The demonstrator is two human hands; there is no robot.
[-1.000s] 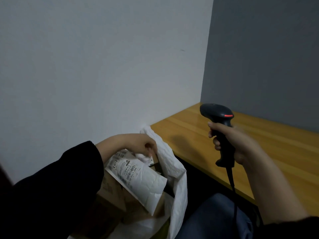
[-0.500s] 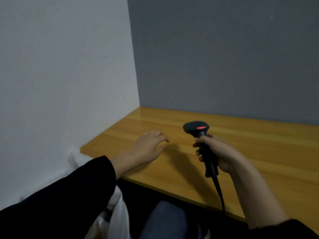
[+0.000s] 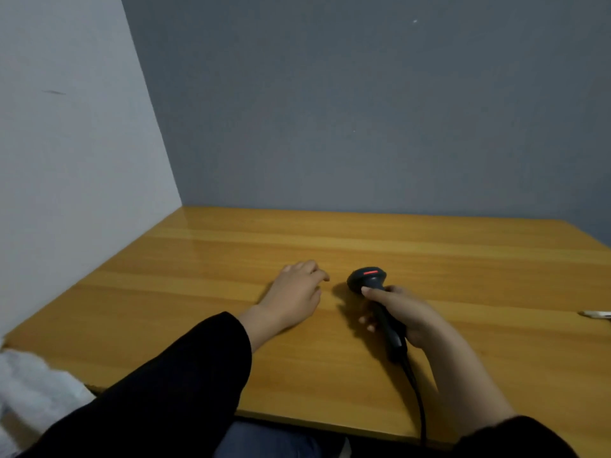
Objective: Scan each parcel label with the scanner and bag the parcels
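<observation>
Left hand (image 3: 292, 294) flat, palm down on the counter (image 3: 463, 259), fingers relaxed (slightly bent), black sleeve (image 3: 185, 385) crossing the near edge. Right hand (image 3: 405, 312), just beside it, grips the scanner (image 3: 367, 278) handle, forearm bare.

Dim, flat indoor light; soft sheen on table (image 3: 211, 236); slightly soft focus; wide-angle bending at edges.

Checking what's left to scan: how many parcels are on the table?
0 clearly. A pale thing cut off at the table edge is unclear; the bag may hide others.
</observation>
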